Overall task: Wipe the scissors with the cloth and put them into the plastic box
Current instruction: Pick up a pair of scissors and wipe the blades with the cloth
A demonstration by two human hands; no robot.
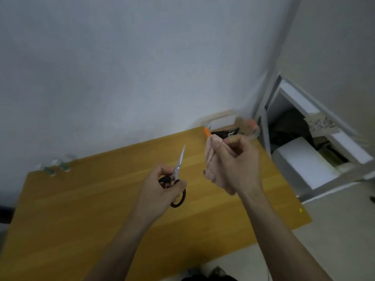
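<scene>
Nearest the camera, at the bottom of the frame, two bare forearms reached up over a wooden table (81, 220). Just left of centre, the left hand (162, 187) had its fingers curled round the dark handles of the scissors (177, 175), which it held above the tabletop with the blades together and pointing toward the top of the frame, slightly tilted right. Just right of centre, apart from the scissors, the right hand (233, 161) gripped a pale pinkish cloth (212, 157), bunched between thumb and curled fingers and hanging a little below the palm. Beyond that hand, at the table's far right corner, stood the clear plastic box (221, 120) with orange clips, holding dark items too blurred to make out. At the table's far left edge sat a few small clear containers (54, 167), blurred. In the right of the frame stood a white shelf unit (304, 159).
</scene>
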